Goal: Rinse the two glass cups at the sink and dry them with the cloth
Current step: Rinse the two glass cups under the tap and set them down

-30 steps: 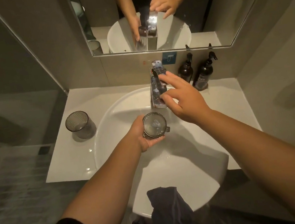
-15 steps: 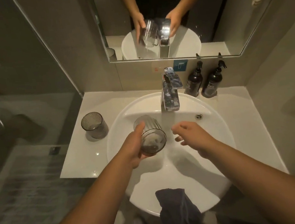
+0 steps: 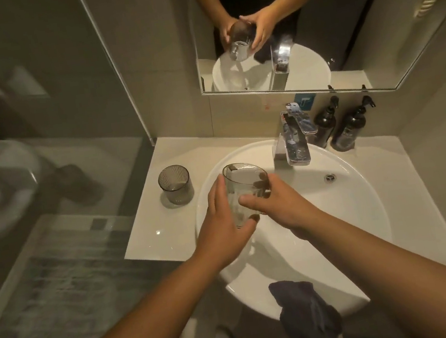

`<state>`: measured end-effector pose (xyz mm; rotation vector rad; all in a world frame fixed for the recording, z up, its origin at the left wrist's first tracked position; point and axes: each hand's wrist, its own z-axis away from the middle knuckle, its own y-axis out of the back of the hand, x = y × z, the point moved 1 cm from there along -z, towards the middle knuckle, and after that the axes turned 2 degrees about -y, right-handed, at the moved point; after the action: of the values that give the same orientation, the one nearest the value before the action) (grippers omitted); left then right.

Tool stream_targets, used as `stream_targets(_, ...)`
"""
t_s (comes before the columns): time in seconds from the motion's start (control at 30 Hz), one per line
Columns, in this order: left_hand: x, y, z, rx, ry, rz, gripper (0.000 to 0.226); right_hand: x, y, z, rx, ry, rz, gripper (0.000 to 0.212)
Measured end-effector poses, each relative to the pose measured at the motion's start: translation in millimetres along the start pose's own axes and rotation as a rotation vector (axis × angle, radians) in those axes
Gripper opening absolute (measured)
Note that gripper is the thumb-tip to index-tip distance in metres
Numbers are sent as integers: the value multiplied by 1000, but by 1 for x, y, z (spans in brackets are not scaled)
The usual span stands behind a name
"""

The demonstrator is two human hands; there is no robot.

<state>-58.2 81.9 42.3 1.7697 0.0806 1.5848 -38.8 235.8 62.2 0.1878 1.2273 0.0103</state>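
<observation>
- I see both hands wrapped around one glass cup point(image 3: 243, 191), held above the left part of the sink point(image 3: 367, 223) bowl, mouth tipped away from me toward the back wall.
- My left hand point(image 3: 223, 223) closes on the cup's left side and base; my right hand point(image 3: 281, 206) closes on its right side, thumb across the near wall and fingertips point(image 3: 260, 185) showing through the glass.
- The mirror point(image 3: 367, 19) shows the same cup tilted, with a stream of water falling from its mouth into the bowl (I can only make out the stream in the reflection).
- The second glass cup point(image 3: 175, 185) stands upright on the counter point(image 3: 151, 236), just beside the sink's left rim and near the counter's back-left corner, apart from both hands.
- The faucet point(image 3: 294, 144) stands at the back of the bowl, to the right of the held cup, with clear space between them.
- Two dark pump bottles point(image 3: 339, 128) stand against the wall at the counter's back-right corner, well apart from my hands.
- A dark cloth point(image 3: 301, 306) drapes over the sink's front rim, between my forearms and hanging past the edge.
- The right half of the bowl lies open around the overflow hole point(image 3: 330, 177).
- The counter's front-left stretch is bare, ending at a sharp edge above the grey floor point(image 3: 49, 307).
</observation>
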Motion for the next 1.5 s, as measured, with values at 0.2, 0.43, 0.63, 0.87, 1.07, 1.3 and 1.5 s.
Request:
stream_targets(0.2,-30,43,8,146,38,286,53,-8,-9,-3,-88,57,115,80)
stream_targets(0.43,-63,111,0,55,42,195,28,-26,-43,-27,-370,92,255,89)
stream_targets(0.63,-107,121,18,198,130,205,27,-25,-93,-56,-431,193,528,105)
stream_targets(0.87,-168,112,26,204,229,113,4,-6,-136,-76,-454,262,796,100)
stream_targets(1.07,-182,108,20,129,302,97,5,1,-145,-91,-467,235,957,97)
stream_targets(1.3,-188,111,19,98,329,113,10,-2,-147,-89,-474,196,1066,107)
stream_targets(1.5,-180,109,31,219,426,26,48,-6,-123,-65,-357,260,1070,86)
